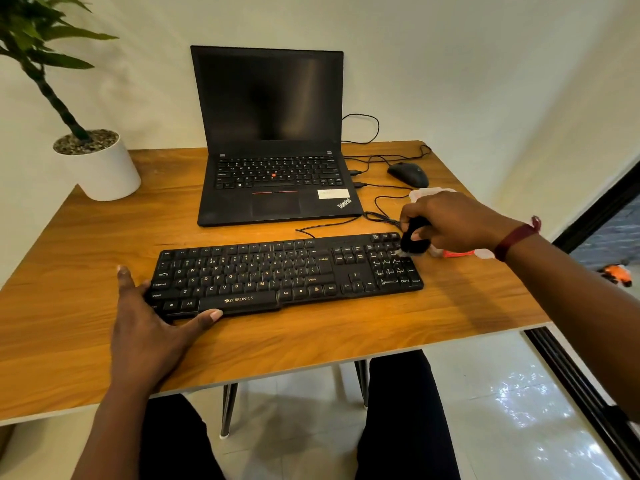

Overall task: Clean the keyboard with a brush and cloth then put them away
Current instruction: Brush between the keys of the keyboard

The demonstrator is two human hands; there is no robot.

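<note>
A black keyboard (287,271) lies across the wooden table (86,244) in front of me. My right hand (453,223) grips a short black brush (414,237), whose pale bristles touch the keys at the keyboard's far right corner. My left hand (149,320) rests on the keyboard's near left corner, thumb along the front edge and fingers straight. Behind and under my right hand lies a white cloth or packet (429,192), mostly hidden, with an orange-marked part (457,253) showing below my wrist.
An open black laptop (273,140) with a dark screen stands behind the keyboard. A black mouse (408,174) and loose cables (381,202) lie at the right rear. A potted plant in a white pot (100,168) stands on the left rear corner. The table edge runs close on the right.
</note>
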